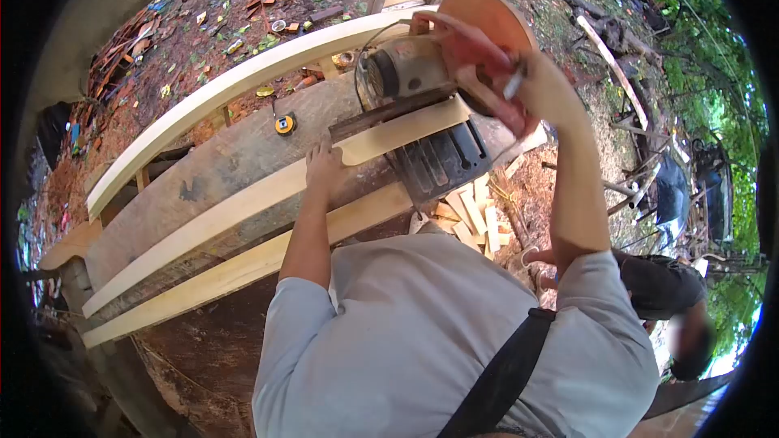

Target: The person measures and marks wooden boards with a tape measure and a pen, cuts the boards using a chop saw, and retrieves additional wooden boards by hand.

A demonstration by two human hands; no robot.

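My left hand (324,165) lies on a long pale wooden board (211,221), fingers stretched out across it near the saw. The board's far end rests over the slotted dark metal base (442,164) of a miter saw, against its fence (389,116). My right hand (537,88) is wrapped around the handle of the red saw head (479,40), which is raised above the base and smeared by motion. A round orange-brown disc or guard (487,18) shows at the head's far side. The fingers of my right hand are partly blurred.
A yellow and black tape measure (285,124) sits on the worn bench top (219,164). Long boards run along the bench's far edge (243,75) and near edge (243,268). Offcuts (473,215) are piled below the saw. Another person (661,288) is at the right.
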